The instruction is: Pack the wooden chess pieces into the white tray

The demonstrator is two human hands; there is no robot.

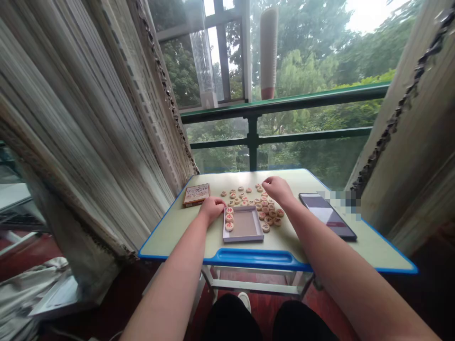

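A shallow grey box (pixel 243 226) lies on the small table (pixel 177 227), with three round wooden chess pieces (pixel 229 218) lined up along its left inside wall. Many more round pieces (pixel 263 208) are scattered behind and to the right of the box. My left hand (pixel 212 208) rests curled at the box's left rear corner, fingers closed, what they hold is hidden. My right hand (pixel 277 188) reaches over the scattered pieces, fingers bent down in a pinch on them. A wooden box lid (pixel 196 194) with printed markings sits at the left.
A dark phone (pixel 327 215) lies on the table's right side. The table has a blue rim with a pen groove (pixel 254 257) at the front. Curtains hang at both sides; a green railing (pixel 284 104) and window stand behind. My knees are under the table.
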